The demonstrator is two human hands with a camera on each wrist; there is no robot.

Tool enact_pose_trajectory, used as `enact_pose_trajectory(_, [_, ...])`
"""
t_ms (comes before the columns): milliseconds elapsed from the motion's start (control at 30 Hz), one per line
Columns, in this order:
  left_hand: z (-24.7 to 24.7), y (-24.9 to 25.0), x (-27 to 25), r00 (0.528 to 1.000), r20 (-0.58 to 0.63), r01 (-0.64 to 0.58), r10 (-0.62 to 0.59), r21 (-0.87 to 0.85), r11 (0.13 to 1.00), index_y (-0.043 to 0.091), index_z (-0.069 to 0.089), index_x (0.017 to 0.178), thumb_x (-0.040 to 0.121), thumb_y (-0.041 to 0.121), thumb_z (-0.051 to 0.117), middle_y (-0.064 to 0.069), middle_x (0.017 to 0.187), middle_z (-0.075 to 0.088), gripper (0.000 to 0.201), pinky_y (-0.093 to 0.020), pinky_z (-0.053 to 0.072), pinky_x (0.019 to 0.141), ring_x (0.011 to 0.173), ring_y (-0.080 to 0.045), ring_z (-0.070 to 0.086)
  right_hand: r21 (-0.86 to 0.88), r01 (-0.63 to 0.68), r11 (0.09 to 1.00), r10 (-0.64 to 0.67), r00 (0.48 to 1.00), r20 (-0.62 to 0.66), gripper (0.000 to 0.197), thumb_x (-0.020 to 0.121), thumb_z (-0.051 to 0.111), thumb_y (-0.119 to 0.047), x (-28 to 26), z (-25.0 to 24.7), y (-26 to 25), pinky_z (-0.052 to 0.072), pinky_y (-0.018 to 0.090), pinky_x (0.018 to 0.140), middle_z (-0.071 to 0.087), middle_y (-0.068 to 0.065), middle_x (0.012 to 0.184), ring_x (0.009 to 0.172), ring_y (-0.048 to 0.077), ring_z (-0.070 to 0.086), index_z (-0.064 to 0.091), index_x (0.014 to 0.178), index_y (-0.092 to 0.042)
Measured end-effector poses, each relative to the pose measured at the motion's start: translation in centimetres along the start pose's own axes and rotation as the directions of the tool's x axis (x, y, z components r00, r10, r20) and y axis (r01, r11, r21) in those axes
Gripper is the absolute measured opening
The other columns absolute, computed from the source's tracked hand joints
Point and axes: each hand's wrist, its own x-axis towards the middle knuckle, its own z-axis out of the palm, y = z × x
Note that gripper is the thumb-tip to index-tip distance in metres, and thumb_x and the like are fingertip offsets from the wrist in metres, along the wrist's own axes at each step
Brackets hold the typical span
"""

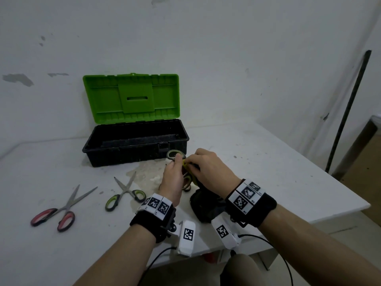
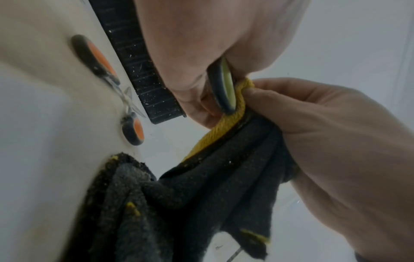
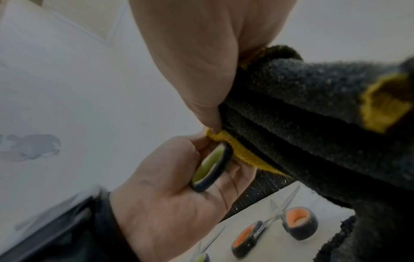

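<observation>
Blades of held scissors (image 1: 174, 155) lie hidden (behind cloth (image 2: 224, 177)).

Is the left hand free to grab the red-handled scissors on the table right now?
Probably not yet. The left hand grips green-handled scissors against the cloth that the right hand pinches. The way across the table to the red-handled scissors looks open; it would first have to set its pair down.
</observation>
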Motion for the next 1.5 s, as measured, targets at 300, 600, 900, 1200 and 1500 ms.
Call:
enact_pose_trajectory(300, [-0.2,-0.3,-0.2,1.0,0.002,-0.004,0.004,-0.005,1.0,0.006,0.069,0.104,0.106,0.045,0.035,-0.02,0.1,0.074,0.052,-0.05,0.057,0.09,0.099,-0.035,0.071,-0.035,0.034,0.999,-0.032,0.998,0.061,0.023,0.095,0.053,-0.017,0.0,-0.4,-0.2,0.052,0.038,0.072,0.056,0.005,0.093,0.08,0.023,0.06,0.072,0.107,-0.018])
enact_pose_trajectory(600, [-0.2,-0.4,-0.3,0.998,0.008,-0.059,0.058,0.087,0.995,0.006,0.069,0.094,0.107,0.042,0.038,-0.018,0.086,0.071,0.049,-0.039,0.053,0.072,0.08,-0.025,0.067,-0.029,0.091,0.995,-0.088,0.993,0.081,0.02,0.092,0.058,-0.017,-0.3,-1.1,0.2,0.051,0.038,0.071,0.058,0.005,0.088,0.077,0.023,0.06,0.075,0.101,-0.018])
enact_pose_trajectory(900, [0.0,0.3,0.0,0.998,-0.022,-0.055,0.054,-0.014,0.998,-0.001,0.068,0.102,0.108,0.036,0.036,-0.017,0.094,0.075,0.049,-0.024,0.056,0.058,0.077,-0.021,0.073,0.022,-0.032,0.999,0.034,0.993,-0.117,0.02,0.096,0.055,-0.025,-0.2,-1.9,2.0,0.052,0.039,0.078,0.063,0.006,0.093,0.084,0.023,0.06,0.071,0.102,-0.014])
enact_pose_trajectory(1200, [-0.1,0.0,0.2,0.998,-0.021,-0.052,0.052,-0.023,0.998,0.013,0.072,0.096,0.107,0.039,0.038,-0.013,0.085,0.073,0.044,-0.037,0.052,0.071,0.079,-0.026,0.067,0.07,0.114,0.991,-0.117,0.992,0.045,0.019,0.098,0.054,-0.021,-1.1,-0.4,1.5,0.046,0.026,0.078,0.059,0.0,0.096,0.085,0.014,0.057,0.071,0.106,-0.017])
enact_pose_trajectory(1500, [-0.1,-0.2,0.3,0.998,-0.028,-0.048,0.048,-0.001,0.999,0.003,0.071,0.102,0.108,0.037,0.038,-0.02,0.096,0.075,0.048,-0.041,0.058,0.079,0.09,-0.032,0.072,-0.014,0.05,0.999,-0.051,0.998,-0.045,0.022,0.099,0.052,-0.024,-0.7,-0.5,1.9,0.052,0.04,0.071,0.056,0.006,0.093,0.079,0.023,0.058,0.071,0.107,-0.016])
